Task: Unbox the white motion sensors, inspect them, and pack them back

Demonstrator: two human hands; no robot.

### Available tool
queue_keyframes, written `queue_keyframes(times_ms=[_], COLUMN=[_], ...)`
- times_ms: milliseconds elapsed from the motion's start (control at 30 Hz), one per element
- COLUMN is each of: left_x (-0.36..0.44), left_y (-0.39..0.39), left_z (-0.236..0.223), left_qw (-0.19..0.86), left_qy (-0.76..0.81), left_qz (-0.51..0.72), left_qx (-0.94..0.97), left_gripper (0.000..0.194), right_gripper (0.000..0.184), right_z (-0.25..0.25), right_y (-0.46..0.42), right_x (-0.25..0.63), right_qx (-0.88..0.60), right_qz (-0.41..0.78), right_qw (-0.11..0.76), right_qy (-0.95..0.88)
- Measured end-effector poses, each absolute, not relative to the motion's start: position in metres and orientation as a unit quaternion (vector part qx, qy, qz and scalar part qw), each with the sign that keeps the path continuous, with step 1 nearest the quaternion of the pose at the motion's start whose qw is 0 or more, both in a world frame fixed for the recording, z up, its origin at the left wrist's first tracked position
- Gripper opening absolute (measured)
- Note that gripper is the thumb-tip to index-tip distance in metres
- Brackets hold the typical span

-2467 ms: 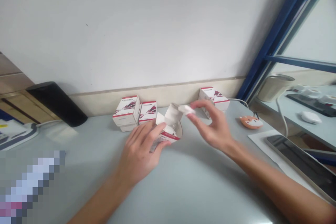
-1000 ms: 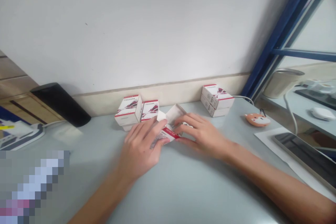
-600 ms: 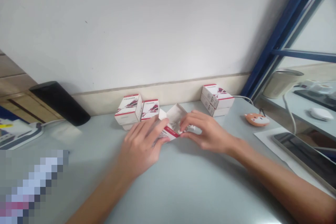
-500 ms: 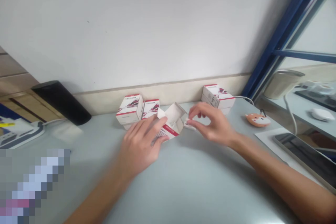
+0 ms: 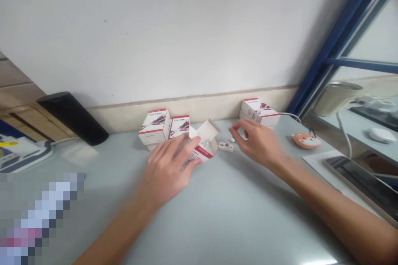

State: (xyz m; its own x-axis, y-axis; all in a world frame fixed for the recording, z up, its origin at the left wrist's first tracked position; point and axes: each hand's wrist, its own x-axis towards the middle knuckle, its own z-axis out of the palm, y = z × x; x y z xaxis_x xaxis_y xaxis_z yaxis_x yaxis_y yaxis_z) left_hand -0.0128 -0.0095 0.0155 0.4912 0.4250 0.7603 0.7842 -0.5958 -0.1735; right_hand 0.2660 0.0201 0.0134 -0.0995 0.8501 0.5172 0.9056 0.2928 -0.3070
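My left hand [image 5: 169,165] is closed around a small white-and-red carton [image 5: 202,153] whose top flaps stand open. Something clear or white shows inside it, too blurred to name. On the table right of the carton lies a small white rectangular piece [image 5: 226,146] with dark markings. Beside it is a tiny white round part [image 5: 232,140], close under the thumb of my right hand [image 5: 253,140]. My right thumb and index fingertips are drawn together; whatever may be between them is too small to make out.
Closed white-and-red boxes [image 5: 154,126] stand left of the open carton, others [image 5: 259,112] against the wall at right. A black cylinder [image 5: 73,118] leans at left. An orange animal-faced case [image 5: 306,140] and a phone [image 5: 360,184] lie at right, beside a blue frame [image 5: 326,54].
My right hand has moved slightly right, off the white rectangular piece, which now lies uncovered on the table. My left hand still holds the carton in nearly the same place.
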Motion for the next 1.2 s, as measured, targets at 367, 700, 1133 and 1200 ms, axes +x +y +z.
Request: queue_keyframes(times_ms=[367, 700, 1133, 1200], left_x=[-0.002, 0.005, 0.011, 0.012], left_y=[-0.021, -0.014, -0.003, -0.001], left_z=[0.015, 0.035, 0.066, 0.067], left_qw=[0.232, 0.202, 0.103, 0.067], left_qy=[-0.312, -0.319, -0.430, -0.456], left_qz=[-0.349, -0.353, -0.284, -0.290], left_qx=[-0.853, -0.856, -0.851, -0.839], left_gripper=[0.045, 0.064, 0.049, 0.049], right_gripper=[0.005, 0.010, 0.008, 0.011], right_z=[-0.003, 0.016, 0.034, 0.033], right_y=[0.000, 0.007, 0.017, 0.015], right_x=[0.231, 0.244, 0.269, 0.265], right_qx=[-0.433, -0.386, -0.487, -0.466], right_qz=[-0.004, -0.180, 0.121, 0.238], right_qw=[0.318, 0.267, 0.471, 0.519], right_qy=[-0.843, -0.864, -0.725, -0.676])
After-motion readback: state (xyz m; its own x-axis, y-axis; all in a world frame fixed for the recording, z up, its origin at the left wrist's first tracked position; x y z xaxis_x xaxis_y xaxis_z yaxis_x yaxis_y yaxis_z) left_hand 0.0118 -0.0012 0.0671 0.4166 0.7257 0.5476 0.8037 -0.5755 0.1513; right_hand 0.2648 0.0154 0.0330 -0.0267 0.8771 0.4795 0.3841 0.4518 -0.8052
